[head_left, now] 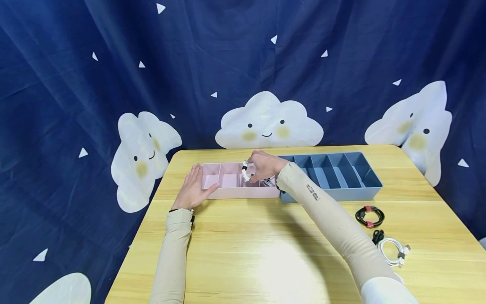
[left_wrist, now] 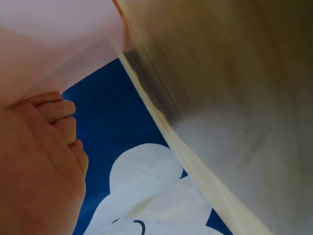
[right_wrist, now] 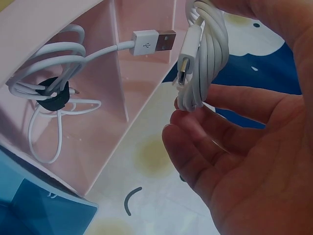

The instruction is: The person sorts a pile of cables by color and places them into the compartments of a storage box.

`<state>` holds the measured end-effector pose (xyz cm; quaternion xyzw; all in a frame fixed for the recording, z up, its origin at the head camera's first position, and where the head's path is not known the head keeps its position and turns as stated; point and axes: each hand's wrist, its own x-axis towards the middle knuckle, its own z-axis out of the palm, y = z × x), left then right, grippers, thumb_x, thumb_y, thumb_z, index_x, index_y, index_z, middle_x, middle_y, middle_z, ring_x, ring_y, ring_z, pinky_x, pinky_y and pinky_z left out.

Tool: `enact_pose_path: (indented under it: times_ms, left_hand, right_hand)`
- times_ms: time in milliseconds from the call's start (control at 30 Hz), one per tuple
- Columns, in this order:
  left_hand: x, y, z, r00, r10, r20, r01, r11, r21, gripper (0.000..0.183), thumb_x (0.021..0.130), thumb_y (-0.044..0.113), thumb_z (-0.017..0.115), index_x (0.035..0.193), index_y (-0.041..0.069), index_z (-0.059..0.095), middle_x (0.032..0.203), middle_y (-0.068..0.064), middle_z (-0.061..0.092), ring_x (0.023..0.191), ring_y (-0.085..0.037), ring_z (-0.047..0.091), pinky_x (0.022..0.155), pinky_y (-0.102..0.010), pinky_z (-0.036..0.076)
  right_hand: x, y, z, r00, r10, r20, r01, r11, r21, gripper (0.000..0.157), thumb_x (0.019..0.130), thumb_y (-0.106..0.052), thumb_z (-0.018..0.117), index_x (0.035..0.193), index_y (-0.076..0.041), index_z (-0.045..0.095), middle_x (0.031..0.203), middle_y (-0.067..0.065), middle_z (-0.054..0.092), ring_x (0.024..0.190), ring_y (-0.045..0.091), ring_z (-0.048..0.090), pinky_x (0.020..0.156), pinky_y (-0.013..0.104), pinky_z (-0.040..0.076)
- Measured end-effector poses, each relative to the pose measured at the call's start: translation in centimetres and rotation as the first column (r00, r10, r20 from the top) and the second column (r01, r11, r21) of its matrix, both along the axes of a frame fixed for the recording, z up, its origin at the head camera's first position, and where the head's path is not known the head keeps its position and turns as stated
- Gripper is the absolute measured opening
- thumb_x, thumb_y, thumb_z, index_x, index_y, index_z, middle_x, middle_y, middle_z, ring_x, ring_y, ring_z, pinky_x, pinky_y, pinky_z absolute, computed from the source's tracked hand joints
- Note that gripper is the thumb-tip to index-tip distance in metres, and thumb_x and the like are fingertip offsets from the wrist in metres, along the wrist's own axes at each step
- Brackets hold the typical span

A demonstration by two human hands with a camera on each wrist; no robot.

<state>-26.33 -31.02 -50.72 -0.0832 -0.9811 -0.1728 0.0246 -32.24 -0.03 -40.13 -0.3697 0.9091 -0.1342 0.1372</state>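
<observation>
My right hand pinches a coiled white USB cable between thumb and fingers, above the pink divided organizer box. In the right wrist view, one plug of the held coil points downward. A second white USB cable, bundled with a black strap, lies in the box's rightmost compartment, its USB plug toward the divider. My left hand rests against the left end of the pink box, fingers extended along the side and thumb at the front wall. In the left wrist view its fingers touch the box.
A blue divided organizer stands directly right of the pink box. On the table's right side lie a black coiled cable with red straps and a white coiled cable beside a small black cable end. A blue cloud-patterned curtain hangs behind.
</observation>
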Motion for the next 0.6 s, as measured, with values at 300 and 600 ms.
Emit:
enact_pose_path:
  times_ms: [300,600]
  left_hand:
    - [0.07,0.04,0.06,1.000,0.000,-0.001,0.000,1.000,0.004,0.110,0.096,0.076,0.044,0.164,-0.003,0.010,0.175,-0.018,0.004,0.164,-0.033,0.002,0.133,-0.056,0.011]
    - [0.13,0.10,0.11,1.000,0.001,-0.002,-0.001,1.000,0.015,0.110,0.096,0.076,0.045,0.164,-0.003,0.010,0.175,-0.018,0.004,0.164,-0.033,0.002,0.133,-0.056,0.011]
  right_hand:
    - [-0.11,-0.25,0.13,0.998,-0.031,0.049,0.031,1.000,-0.004,0.069,0.086,-0.032,0.083,0.142,0.002,0.059,0.153,0.017,0.055,0.144,0.032,0.051,0.118,0.044,0.047]
    - [-0.14,-0.42,0.12,0.991,-0.074,0.109,0.076,0.997,-0.009,0.077,0.089,-0.030,0.080,0.151,0.001,0.048,0.161,0.016,0.047,0.139,0.028,0.056,0.115,0.045,0.050]
